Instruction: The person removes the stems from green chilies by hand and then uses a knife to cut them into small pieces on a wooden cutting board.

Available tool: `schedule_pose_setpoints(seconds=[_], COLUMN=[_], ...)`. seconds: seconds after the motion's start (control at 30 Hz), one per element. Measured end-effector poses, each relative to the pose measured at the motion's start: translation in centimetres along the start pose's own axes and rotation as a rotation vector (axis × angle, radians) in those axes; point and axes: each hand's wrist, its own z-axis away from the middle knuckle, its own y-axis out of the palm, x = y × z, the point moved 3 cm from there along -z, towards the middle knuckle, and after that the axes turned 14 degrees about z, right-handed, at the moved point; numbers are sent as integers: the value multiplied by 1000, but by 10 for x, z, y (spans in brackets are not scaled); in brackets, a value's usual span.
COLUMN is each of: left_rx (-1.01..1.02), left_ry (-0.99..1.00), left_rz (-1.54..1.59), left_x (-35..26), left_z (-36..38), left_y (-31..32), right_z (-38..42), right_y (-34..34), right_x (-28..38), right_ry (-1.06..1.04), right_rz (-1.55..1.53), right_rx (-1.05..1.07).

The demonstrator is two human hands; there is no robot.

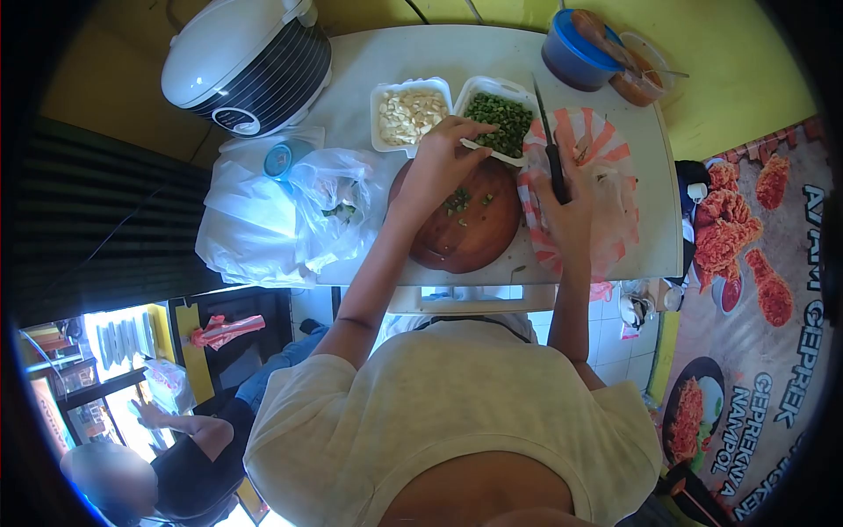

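Note:
My left hand (448,154) is over the far edge of a round wooden chopping board (483,230), its fingers apart at the near edge of a white foam tray of chopped greens (499,123). Nothing shows between those fingers. A few green bits (457,202) lie on the board. In my right hand (572,189) is a knife (555,162) with a black handle, its blade pointing away from me. That hand is over a red-and-white striped plastic bag (619,189); some fingers stretch along it. Left of the greens stands a foam tray of pale sliced pieces (411,114), perhaps garlic.
A rice cooker (250,66) stands at the back left, with plastic bags (263,211) and a blue-lidded jar (281,160) before it. A blue-lidded tub (580,53) and an open sauce container (639,75) sit back right. Another person (193,448) is at lower left.

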Motion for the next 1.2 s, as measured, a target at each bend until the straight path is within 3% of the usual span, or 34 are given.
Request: schedule_pose_setpoints(seconds=[0.07, 0.1, 0.17, 0.23, 0.37, 0.67, 0.77, 0.87, 0.97, 1.03, 1.2], left_rx=[7, 23, 39, 79, 55, 36, 12, -64, 56, 204, 193], left_ry=[-5, 29, 67, -18, 6, 56, 120, 306, 150, -126, -61], left_rz=[-37, -130, -214, -226, -268, -296, -285, -390, -492, -635, -835], left_x=[8, 13, 23, 30, 33, 39, 43, 20, -3, 3, 24], left_z=[2, 2, 1, -1, -4, -16, -18, -9, 0, 1, -13], left_y=[3, 4, 8, 12, 14, 17, 19, 23, 35, 49, 73], right_z=[11, 13, 16, 15, 7, -9, -18, -22, -17, -9, 13], right_y=[7, 6, 3, -2, -13, -24, -36, -44, -44, -41, -36], right_x=[6, 2, -14, -20, -31, -43, -46, -41, -35, -30, -15], right_ry=[-252, -253, -24, -23, -6, -165, -83, -191, -189, -146, -98], right_rz=[394, 398, 668, 704, 759, 690, 710, 561, 406, 365, 237], right_rx=[-69, -69, 17, 1, 29, -83, -66, -68, -41, -30, -85])
